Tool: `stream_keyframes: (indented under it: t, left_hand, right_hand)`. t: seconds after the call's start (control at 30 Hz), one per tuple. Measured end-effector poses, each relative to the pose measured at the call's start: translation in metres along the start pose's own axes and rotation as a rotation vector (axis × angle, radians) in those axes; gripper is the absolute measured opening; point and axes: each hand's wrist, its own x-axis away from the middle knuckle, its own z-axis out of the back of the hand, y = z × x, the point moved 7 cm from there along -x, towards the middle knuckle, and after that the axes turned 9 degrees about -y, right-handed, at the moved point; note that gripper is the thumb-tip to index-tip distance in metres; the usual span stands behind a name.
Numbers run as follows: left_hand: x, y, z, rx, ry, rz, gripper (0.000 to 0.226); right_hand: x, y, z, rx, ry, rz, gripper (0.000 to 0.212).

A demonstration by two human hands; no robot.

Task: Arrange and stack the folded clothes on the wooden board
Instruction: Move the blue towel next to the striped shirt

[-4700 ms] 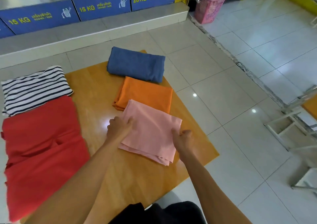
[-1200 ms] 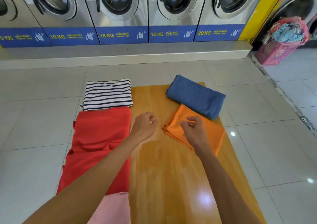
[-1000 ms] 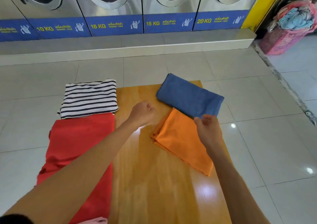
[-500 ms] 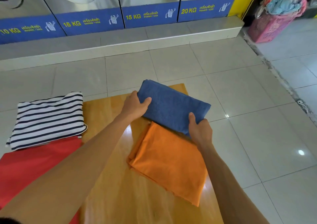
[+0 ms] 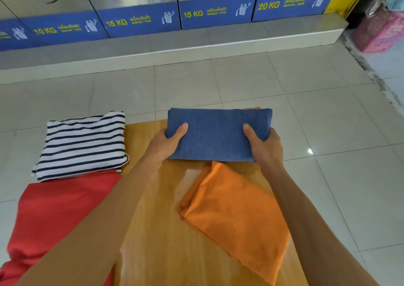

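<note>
**Blue fold gripped at both ends**

At the far end of the wooden board [image 5: 161,231], seen from my head camera, the folded blue cloth [image 5: 215,134] lies square to me, its back edge covering the board's far rim. I hold it by both short ends, I judge so that the fold stays flat and does not spill open when shifted. My left hand [image 5: 166,144] is curled around the left end, thumb on top, fingers tucked out of sight beneath. My right hand [image 5: 263,145] grips the right end likewise. Just nearer, the folded orange cloth [image 5: 238,215] lies slantwise, its far corner touching the blue one. Striped shirt [image 5: 82,143] and red garment [image 5: 56,215] lie left, mostly off the board.
</note>
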Motion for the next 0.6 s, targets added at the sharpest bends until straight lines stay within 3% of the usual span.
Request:
stream_keyframes:
  t: [0.07, 0.2, 0.33, 0.5, 0.6]
  left_hand:
    - [0.007, -0.010, 0.029, 0.033, 0.061, -0.009, 0.046]
    - [0.014, -0.024, 0.085, 0.089, 0.215, -0.009, 0.064]
    - [0.013, -0.048, 0.112, -0.031, 0.366, 0.061, 0.051]
    - [0.017, -0.070, 0.114, -0.181, 0.497, 0.150, 0.100]
    - [0.023, -0.062, 0.110, -0.213, 0.547, 0.213, 0.102]
  right_hand:
    - [-0.004, -0.020, -0.027, -0.026, -0.072, 0.058, 0.052]
    - [-0.011, -0.057, -0.084, -0.050, -0.170, 0.136, 0.050]
    - [-0.024, -0.055, -0.132, 0.062, -0.220, 0.133, 0.062]
    - [-0.028, -0.035, -0.147, 0.245, -0.172, 0.115, 0.067]
    - [-0.029, -0.037, -0.144, 0.291, -0.161, 0.106, 0.070]
